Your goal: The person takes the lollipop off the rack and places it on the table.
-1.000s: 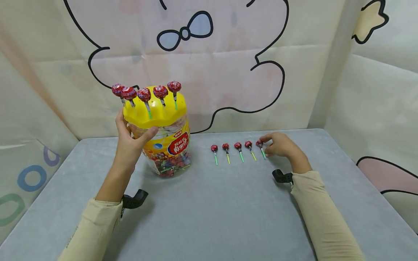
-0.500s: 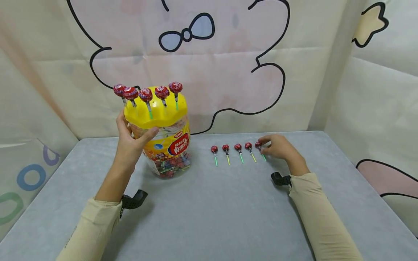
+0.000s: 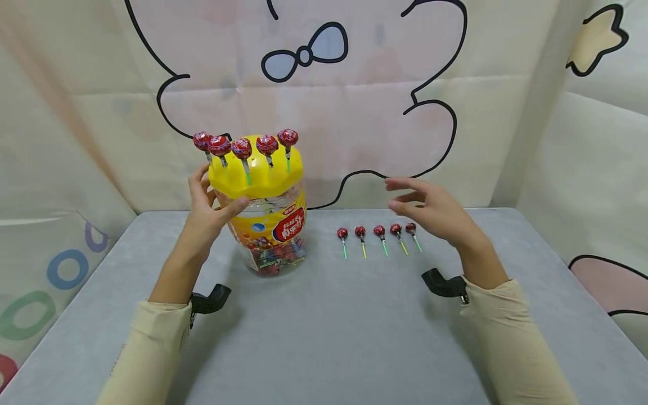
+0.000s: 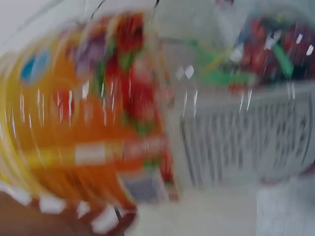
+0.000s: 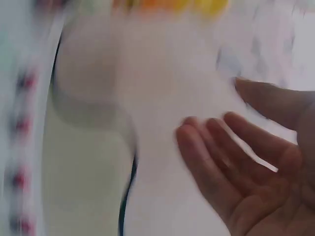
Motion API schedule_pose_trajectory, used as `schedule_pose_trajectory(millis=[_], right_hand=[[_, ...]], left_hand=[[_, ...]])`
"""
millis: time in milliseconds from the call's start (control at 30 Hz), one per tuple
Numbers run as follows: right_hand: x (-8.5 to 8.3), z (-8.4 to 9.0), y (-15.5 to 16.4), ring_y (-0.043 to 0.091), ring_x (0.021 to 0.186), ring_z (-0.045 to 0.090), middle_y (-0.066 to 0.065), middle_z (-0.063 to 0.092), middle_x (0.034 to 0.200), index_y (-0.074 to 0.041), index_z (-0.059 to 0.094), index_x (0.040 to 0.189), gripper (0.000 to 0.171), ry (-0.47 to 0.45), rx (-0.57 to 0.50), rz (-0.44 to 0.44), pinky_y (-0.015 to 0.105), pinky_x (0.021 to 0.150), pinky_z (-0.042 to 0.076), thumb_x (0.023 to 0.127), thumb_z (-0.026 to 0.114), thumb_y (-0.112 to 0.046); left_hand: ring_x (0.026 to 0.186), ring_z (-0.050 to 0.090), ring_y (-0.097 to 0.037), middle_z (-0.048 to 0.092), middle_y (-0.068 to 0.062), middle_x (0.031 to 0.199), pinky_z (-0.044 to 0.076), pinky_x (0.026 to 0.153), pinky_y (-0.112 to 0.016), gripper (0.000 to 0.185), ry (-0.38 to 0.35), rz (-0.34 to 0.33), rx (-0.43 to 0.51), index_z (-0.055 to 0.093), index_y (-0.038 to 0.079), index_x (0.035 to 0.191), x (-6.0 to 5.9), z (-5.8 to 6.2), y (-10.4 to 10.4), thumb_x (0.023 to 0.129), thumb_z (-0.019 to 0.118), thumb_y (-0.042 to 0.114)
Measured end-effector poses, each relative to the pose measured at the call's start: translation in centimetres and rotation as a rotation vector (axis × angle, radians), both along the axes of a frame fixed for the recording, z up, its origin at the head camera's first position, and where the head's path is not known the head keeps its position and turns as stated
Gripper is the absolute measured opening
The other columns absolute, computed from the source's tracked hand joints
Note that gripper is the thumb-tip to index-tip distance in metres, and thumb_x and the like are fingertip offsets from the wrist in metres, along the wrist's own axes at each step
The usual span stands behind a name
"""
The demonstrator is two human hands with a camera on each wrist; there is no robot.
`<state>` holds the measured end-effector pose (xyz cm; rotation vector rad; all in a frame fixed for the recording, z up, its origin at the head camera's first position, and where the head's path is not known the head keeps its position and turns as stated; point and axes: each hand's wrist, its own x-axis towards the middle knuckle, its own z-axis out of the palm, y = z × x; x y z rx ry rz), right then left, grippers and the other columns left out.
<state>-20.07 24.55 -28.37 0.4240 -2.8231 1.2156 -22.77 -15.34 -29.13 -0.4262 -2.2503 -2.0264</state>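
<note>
Five red-wrapped lollipops lie in a row on the grey table; five more lollipops stand in the yellow plastic lid of one clear, orange-labelled jar containing wrapped sweets. Left hand grips the jar; right hand, fingers relaxed, hovers near the row.

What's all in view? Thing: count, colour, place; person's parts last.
Table: 1, grey, across foreground
Jar: 1, clear with yellow-red label, left on table
Lid: 1, yellow, atop jar
Lid lollipops: 5, red heads, sticking up from lid
Sweets: uncountable, red-green mix, inside jar
Row lollipops: 5, red heads, green or yellow sticks, right of jar
Backdrop: sheet count unclear, pale with drawings, behind and beside table
Wrist devices: 2, black, one per wrist
Sleeves: 2, beige, forearms
Left hand: 1, bare, gripping jar
Right hand: 1, bare, in air near row's right end
</note>
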Motion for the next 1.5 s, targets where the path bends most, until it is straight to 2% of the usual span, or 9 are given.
schedule_pose_trajectory(millis=[100,200,333,500,667,867,1100,1367,1500], right_hand=[[0.7,1.6,-5.1,0.021,0.129,0.057,-0.004,0.048,0.150,-0.026,0.047,0.147,0.054,0.034,-0.149,0.122,0.036,0.090,0.056,0.096,0.067,-0.027],[0.6,1.7,-9.8,0.024,0.138,0.049,-0.004,0.037,0.157,-0.025,0.039,0.152,0.065,0.050,-0.240,0.183,0.040,0.098,0.056,0.094,0.069,-0.025],[0.2,1.0,-14.1,0.026,0.145,0.040,-0.008,0.027,0.162,-0.027,0.030,0.155,0.080,0.066,-0.381,0.138,0.046,0.105,0.051,0.089,0.075,-0.024],[-0.2,0.2,-16.5,0.026,0.148,0.035,-0.010,0.025,0.163,-0.033,0.027,0.156,0.085,0.050,-0.520,0.096,0.051,0.109,0.045,0.087,0.077,-0.022],[-0.2,-0.4,-16.9,0.025,0.148,0.036,-0.010,0.030,0.161,-0.034,0.030,0.154,0.085,0.062,-0.551,0.054,0.050,0.108,0.047,0.086,0.078,-0.018],[-0.4,-0.3,-17.1,0.027,0.148,0.036,-0.008,0.029,0.162,-0.029,0.029,0.156,0.086,0.089,-0.534,0.037,0.050,0.109,0.046,0.086,0.078,-0.016],[-1.5,-0.2,-16.5,0.028,0.149,0.034,-0.002,0.027,0.163,-0.026,0.026,0.157,0.086,0.060,-0.561,0.124,0.047,0.111,0.045,0.087,0.074,-0.013],[-3.0,-0.5,-15.5,0.030,0.150,0.031,-0.003,0.023,0.165,-0.024,0.023,0.158,0.084,0.048,-0.570,0.238,0.046,0.113,0.042,0.090,0.069,-0.006],[-3.7,-0.5,-15.3,0.031,0.151,0.029,-0.002,0.019,0.166,-0.024,0.020,0.159,0.083,0.037,-0.551,0.281,0.044,0.112,0.043,0.093,0.066,-0.007]], left_hand=[[0.143,0.022,-0.024,0.009,-0.004,0.158,0.013,0.123,-0.064,0.088,0.014,-0.107,0.071,0.000,0.031,0.152,-0.9,0.1,-1.2,0.094,0.066,0.027],[0.141,0.028,-0.022,0.014,-0.004,0.160,0.010,0.122,-0.065,0.089,0.043,-0.198,0.103,0.001,0.033,0.153,-1.8,0.1,-2.2,0.094,0.067,0.029],[0.130,0.044,-0.021,0.034,-0.003,0.153,0.028,0.121,-0.054,0.084,0.088,-0.264,0.081,0.008,0.034,0.154,-2.5,-0.3,-2.6,0.095,0.067,0.029],[0.117,0.055,-0.015,0.051,-0.001,0.134,0.044,0.105,-0.029,0.078,0.125,-0.284,0.108,0.013,0.032,0.151,-2.8,-1.2,-2.0,0.095,0.066,0.030],[0.111,0.057,-0.014,0.053,-0.001,0.129,0.047,0.100,-0.026,0.079,0.142,-0.248,0.138,0.014,0.031,0.151,-2.5,-1.6,-1.3,0.094,0.068,0.030],[0.114,0.056,-0.015,0.049,-0.001,0.135,0.048,0.100,-0.021,0.079,0.150,-0.193,0.141,0.011,0.030,0.152,-1.8,-1.4,-0.3,0.095,0.065,0.019],[0.123,0.053,-0.016,0.036,-0.001,0.146,0.049,0.100,-0.016,0.083,0.138,-0.049,0.127,0.009,0.028,0.153,-0.4,-1.1,0.9,0.094,0.067,0.014],[0.137,0.039,-0.023,0.023,-0.005,0.152,0.036,0.119,-0.047,0.093,0.053,0.109,0.099,0.005,0.031,0.153,1.0,-0.5,2.3,0.091,0.073,0.017],[0.140,0.039,-0.025,0.022,-0.004,0.150,0.036,0.119,-0.047,0.095,0.051,0.160,0.119,0.006,0.033,0.152,1.6,-0.4,2.9,0.089,0.075,0.019]])
